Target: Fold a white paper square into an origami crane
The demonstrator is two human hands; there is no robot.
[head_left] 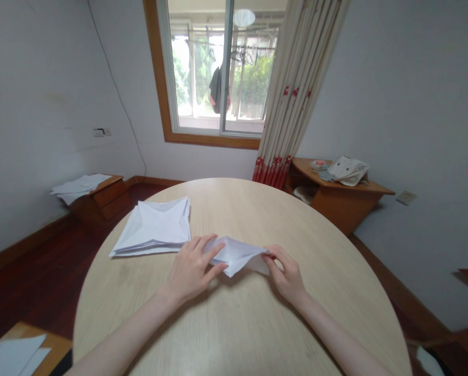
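Between my hands a folded sheet of white paper (236, 255) is held up at a tilt, just over the round wooden table (234, 324). My left hand (195, 266) grips its left side, thumb at the lower edge and fingers on top. My right hand (284, 271) pinches the right corner between thumb and fingertips. Creases run across the sheet, and a flap hangs down near the right hand. Beyond my left hand lies a stack of folded white papers (159, 222), its edges uneven.
White sheets lie on a low wooden cabinet (108, 198) at the left. Loose paper (14, 355) rests on a surface at the lower left. A corner shelf (336, 201) at the right holds a white bag (349, 171). A curtain (292, 94) hangs beside the window.
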